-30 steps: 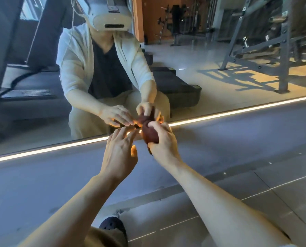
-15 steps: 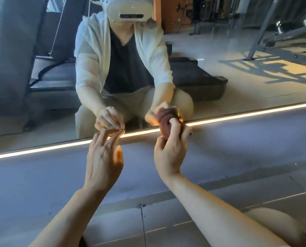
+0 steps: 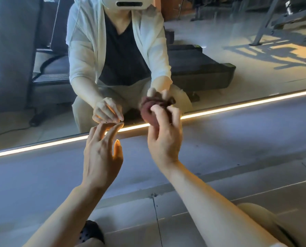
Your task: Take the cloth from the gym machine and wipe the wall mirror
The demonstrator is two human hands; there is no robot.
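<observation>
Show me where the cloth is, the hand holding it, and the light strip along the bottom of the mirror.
cloth [image 3: 148,113], head view, on the bunched reddish fabric left of the fingers.
right hand [image 3: 163,139], head view, on the back of the hand.
light strip [image 3: 238,105], head view, on the glowing line right of the hands.

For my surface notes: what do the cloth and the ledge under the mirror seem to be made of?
Cloth: soft reddish-brown fabric, matte, bunched into folds in the right hand. Ledge: looks like smooth grey stone or coated concrete, faintly glossy from the light strip's sheen; uncertain.
</observation>
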